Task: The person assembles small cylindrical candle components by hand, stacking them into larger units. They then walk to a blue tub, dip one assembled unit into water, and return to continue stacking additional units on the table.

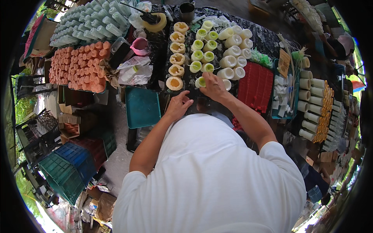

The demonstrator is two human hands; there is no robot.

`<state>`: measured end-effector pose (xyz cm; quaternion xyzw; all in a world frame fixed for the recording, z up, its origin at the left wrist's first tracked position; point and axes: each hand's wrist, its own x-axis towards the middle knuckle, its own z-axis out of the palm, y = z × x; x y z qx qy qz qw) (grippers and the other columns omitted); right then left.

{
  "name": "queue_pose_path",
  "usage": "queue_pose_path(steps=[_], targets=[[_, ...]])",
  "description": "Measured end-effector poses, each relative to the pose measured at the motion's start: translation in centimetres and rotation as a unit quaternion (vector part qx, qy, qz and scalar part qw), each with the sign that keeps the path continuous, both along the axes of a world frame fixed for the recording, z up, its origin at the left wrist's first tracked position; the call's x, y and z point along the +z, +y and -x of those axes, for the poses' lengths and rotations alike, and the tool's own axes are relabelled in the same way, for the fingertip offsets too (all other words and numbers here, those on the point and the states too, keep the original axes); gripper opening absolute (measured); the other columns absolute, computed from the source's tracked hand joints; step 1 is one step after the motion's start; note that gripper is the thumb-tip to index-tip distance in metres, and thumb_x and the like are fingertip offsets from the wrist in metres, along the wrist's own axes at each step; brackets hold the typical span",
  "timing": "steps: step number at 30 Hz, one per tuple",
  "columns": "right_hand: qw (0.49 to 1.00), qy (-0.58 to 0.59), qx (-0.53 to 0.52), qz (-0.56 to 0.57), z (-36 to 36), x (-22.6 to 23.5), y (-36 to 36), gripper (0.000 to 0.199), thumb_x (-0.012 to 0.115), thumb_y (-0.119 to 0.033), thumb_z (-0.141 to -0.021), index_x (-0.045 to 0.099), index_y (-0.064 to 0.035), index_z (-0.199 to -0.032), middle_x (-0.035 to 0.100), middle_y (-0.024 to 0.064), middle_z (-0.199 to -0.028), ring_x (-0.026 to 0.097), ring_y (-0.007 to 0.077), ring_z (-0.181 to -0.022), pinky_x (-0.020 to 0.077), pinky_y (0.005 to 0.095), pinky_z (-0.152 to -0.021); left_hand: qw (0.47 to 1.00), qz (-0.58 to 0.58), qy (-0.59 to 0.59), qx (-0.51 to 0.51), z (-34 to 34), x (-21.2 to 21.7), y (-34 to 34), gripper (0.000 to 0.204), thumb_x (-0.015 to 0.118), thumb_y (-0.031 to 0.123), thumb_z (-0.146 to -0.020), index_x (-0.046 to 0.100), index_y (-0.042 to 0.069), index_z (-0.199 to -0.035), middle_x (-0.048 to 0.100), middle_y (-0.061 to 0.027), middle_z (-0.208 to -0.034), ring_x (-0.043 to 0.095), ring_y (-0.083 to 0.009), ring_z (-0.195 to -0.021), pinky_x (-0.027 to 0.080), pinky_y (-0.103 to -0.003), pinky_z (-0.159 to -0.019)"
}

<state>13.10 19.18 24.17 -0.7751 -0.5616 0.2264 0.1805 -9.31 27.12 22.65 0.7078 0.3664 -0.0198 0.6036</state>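
Note:
My right hand (214, 86) reaches over the front of a double row of pale cylinders with lime-green centres, which look like candles. Its fingers are pinched together beside the nearest green-centred candle (200, 82); whatever is between them is too small to make out. Another green-centred candle (208, 68) stands just beyond the fingertips. My left hand (179, 105) rests near the table's front edge, its fingers loosely apart and nothing visible in it. Closest to it is a cream-coloured, scallop-rimmed candle shell (174, 83), front one of a single row.
White cylinders (226, 73) stand right of the green ones, then a red slab-like block (254, 87). Left are pink-orange pieces (79, 66), a pink cup (140, 46) and a tape roll (155, 24). A teal tray (142, 106) sits below the table edge; stacked crates (62, 171) stand lower left.

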Motion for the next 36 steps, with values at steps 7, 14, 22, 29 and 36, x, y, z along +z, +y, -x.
queue_pose_path(steps=[7, 14, 22, 29, 36], targets=[[0.986, 0.032, -0.147, -0.077, 4.0, -6.2, -2.6, 0.062, 0.079, -0.016, -0.078, 0.058, -0.0019, -0.135, 0.068, 0.0169, -0.102, 0.069, 0.0371, -0.089, 0.0573, 0.0452, -0.079, 0.974, 0.195, -0.053, 0.102, -3.5, -6.5, -1.3, 0.070, 0.065, 0.037, -0.104, 0.035, 0.008, -0.160, 0.068, -0.0069, -0.107, 0.066, -0.0137, -0.087, 0.056, -0.028, -0.069], [0.778, 0.550, -0.304, 0.014, 3.4, -6.7, -2.6, 0.041, 0.077, -0.016, -0.094, 0.064, 0.0000, -0.129, 0.072, 0.0039, -0.107, 0.068, 0.0107, -0.082, 0.0593, 0.0268, -0.073, 0.978, 0.154, -0.054, 0.133, -4.4, -7.1, -1.2, 0.056, 0.060, 0.037, -0.107, 0.048, 0.008, -0.154, 0.062, 0.0010, -0.086, 0.056, -0.0068, -0.071, 0.051, -0.024, -0.061], [0.799, 0.438, -0.412, -0.026, 4.8, -9.2, -3.0, 0.026, 0.076, -0.026, -0.096, 0.076, -0.0008, -0.101, 0.073, 0.0025, -0.082, 0.064, 0.0094, -0.067, 0.0541, 0.0271, -0.061, 0.954, 0.092, -0.090, 0.272, -4.8, -8.5, -2.8, 0.036, 0.056, 0.030, -0.108, 0.073, 0.002, -0.122, 0.067, -0.0029, -0.076, 0.057, -0.0086, -0.063, 0.048, -0.028, -0.058], [0.813, 0.352, -0.459, 0.063, 5.1, -11.4, -3.0, 0.028, 0.072, -0.028, -0.099, 0.075, -0.0005, -0.096, 0.068, 0.0037, -0.071, 0.061, 0.0110, -0.058, 0.0488, 0.0301, -0.053, 0.955, -0.126, 0.062, 0.261, -4.6, -10.4, -3.3, 0.028, 0.060, 0.027, -0.102, 0.076, 0.004, -0.104, 0.072, -0.0223, -0.085, 0.070, -0.0405, -0.078, 0.053, -0.045, -0.071], [0.819, 0.337, -0.451, 0.107, 3.9, -14.7, -1.6, 0.021, 0.071, -0.021, -0.095, 0.077, -0.0009, -0.098, 0.071, 0.0106, -0.072, 0.067, 0.0188, -0.060, 0.0523, 0.0356, -0.056, 0.945, -0.133, 0.098, 0.281, -6.0, -12.6, -2.9, 0.027, 0.060, 0.026, -0.098, 0.077, 0.006, -0.101, 0.072, -0.0236, -0.088, 0.071, -0.0427, -0.084, 0.054, -0.046, -0.074]])
